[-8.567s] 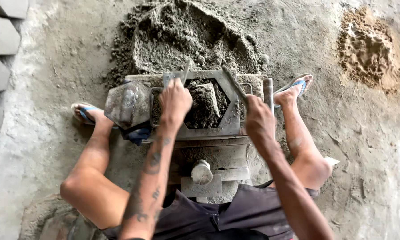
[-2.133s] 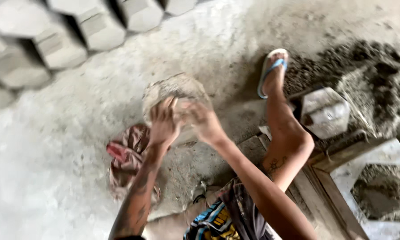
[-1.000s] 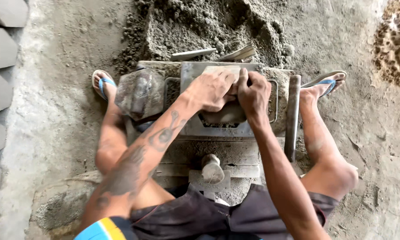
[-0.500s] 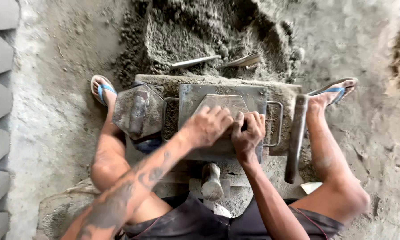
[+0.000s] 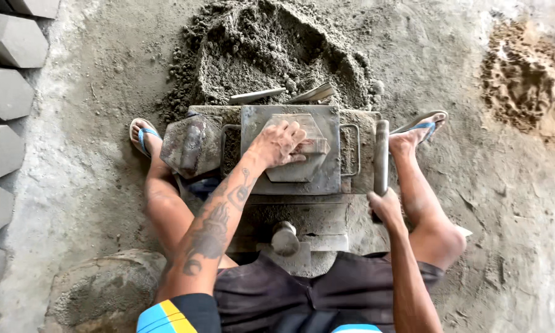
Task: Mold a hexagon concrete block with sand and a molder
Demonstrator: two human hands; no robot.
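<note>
Beyond both hands, a broad heap of damp grey mix [image 5: 271,55] covers the ground, with two flat trowel-like tools [image 5: 283,94] lying at its near edge. Far out past the left hand, finished hexagonal blocks [image 5: 9,92] stand in a row. Directly under the hands sits the metal block press [image 5: 289,154], the person's sandalled feet planted on either side of it. Its square plate with a raised hexagonal stamp [image 5: 299,148] lies closed over the mould, so judging by that, filling is done and pressing and release remain. The left hand [image 5: 280,143] rests flat on the stamp, fingers spread and pressing down. The right hand [image 5: 385,206] is wrapped tight around the lower end of the upright lever bar [image 5: 381,157], just right of the plate.
</note>
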